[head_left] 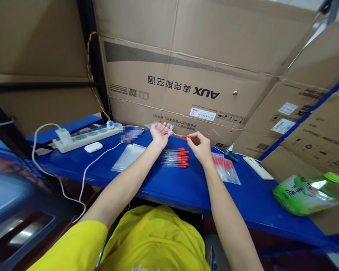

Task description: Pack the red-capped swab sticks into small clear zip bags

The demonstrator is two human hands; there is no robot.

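My left hand (160,136) is closed, palm turned up, on a clear plastic bag (151,126) that has some red showing inside. A dropper with a red bulb (187,136) is pinched in the fingers of my right hand (200,146). Its thin clear tube points left toward the bag opening; whether the tip is inside is hard to make out. Below the hands lies a row of several droppers (183,159), red bulbs to the right. Flat clear bags (127,158) are stacked left of them. To the right are clear bags with red-bulbed droppers inside (226,169).
A white power strip (87,138), an earbud case (93,147) and a phone (132,134) occupy the left of the blue table (169,190). At right lie a green-handled screwdriver (231,156), a white phone (258,168) and a green bottle (302,194). Large cartons (186,71) stand behind.
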